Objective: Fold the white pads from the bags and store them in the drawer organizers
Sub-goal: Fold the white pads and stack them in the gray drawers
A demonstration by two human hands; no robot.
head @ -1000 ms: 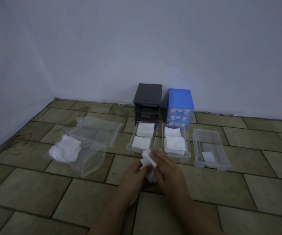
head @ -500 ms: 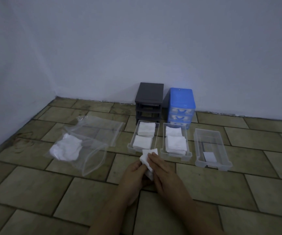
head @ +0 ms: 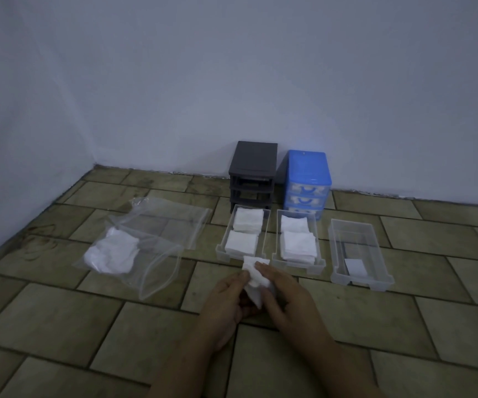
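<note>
Low over the tiled floor, my left hand (head: 227, 304) and my right hand (head: 285, 297) together pinch a white pad (head: 255, 275), partly folded between the fingers. Just beyond it lie three clear drawers pulled out onto the floor. The left drawer (head: 221, 251) holds two stacks of folded pads, and so does the middle drawer (head: 319, 261). In the right drawer (head: 333, 248) lies only a small white piece. A clear bag (head: 160, 265) to the left contains a heap of unfolded pads (head: 111, 254).
A dark grey organizer frame (head: 253, 170) and a blue drawer organizer (head: 308, 182) stand against the white wall. A second, flat clear bag (head: 174, 221) lies behind the first. Walls close in at the back and left.
My hands have kept working the pad, shifting it slightly between the fingers. Drawers and bags have not moved.
</note>
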